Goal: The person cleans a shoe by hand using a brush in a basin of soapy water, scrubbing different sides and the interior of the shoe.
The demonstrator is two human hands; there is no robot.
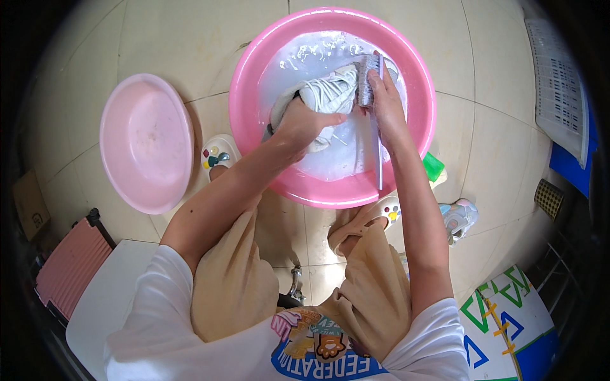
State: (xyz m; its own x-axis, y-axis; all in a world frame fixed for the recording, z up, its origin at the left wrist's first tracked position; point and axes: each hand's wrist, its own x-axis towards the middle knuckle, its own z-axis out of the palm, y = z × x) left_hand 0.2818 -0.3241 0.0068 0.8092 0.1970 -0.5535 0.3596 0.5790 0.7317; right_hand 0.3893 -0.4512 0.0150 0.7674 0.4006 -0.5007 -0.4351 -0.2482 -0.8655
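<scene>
A white lace-up sneaker is held over soapy water in a large pink basin. My left hand grips it at the ankle opening, with the fingers partly hidden inside and the thumb stretched along the side. In my right hand is a scrubbing brush with pale bristles and a long, light handle pointing back toward me. The bristles press against the toe end of the sneaker. Part of the sneaker's far side is hidden by the brush.
An oval pale-pink basin stands on the tiled floor at left. Right of the large basin lie a green block and another pastel sneaker. A white plastic basket is far right. My feet in cream clogs flank the basin's near rim.
</scene>
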